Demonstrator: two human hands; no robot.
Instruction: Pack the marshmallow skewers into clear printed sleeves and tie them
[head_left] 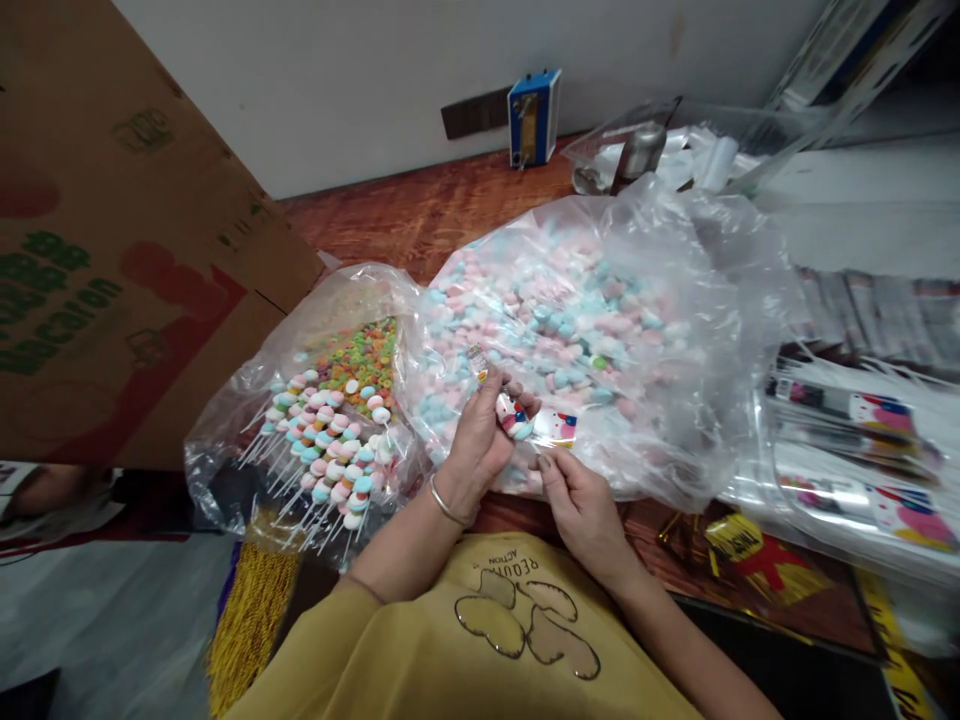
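Candy packet [514, 412], a small clear wrapper with a printed front and pale candy showing, sits in our left hand, above the front edge of a big bag of marshmallows. From left to right: marshmallow sticks [330, 440] lie heaped on a clear bag, their white stems slanting toward us, with coloured rings [367, 355] behind them. Next comes our left hand [480, 435], reaching up from the lower left, palm turned upward, a bangle [448, 502] at the wrist. Its fingers are curled nearly closed around the packet, lightly rather than in a fist. We judge a loose hold best here, since soft candy would dent and thin film would crease under a squeeze. Beyond lies the marshmallow bag [570, 310]. Our right hand [589, 505] comes in from the lower right, back of the hand up, thumb and forefinger closed in a pinch beside a printed label [561, 429]; we cannot tell what is between them. A small, level pull from those fingertips, with the left palm steady underneath, would suit this handling. At far right, printed wrappers [862, 410] lie in a stack.
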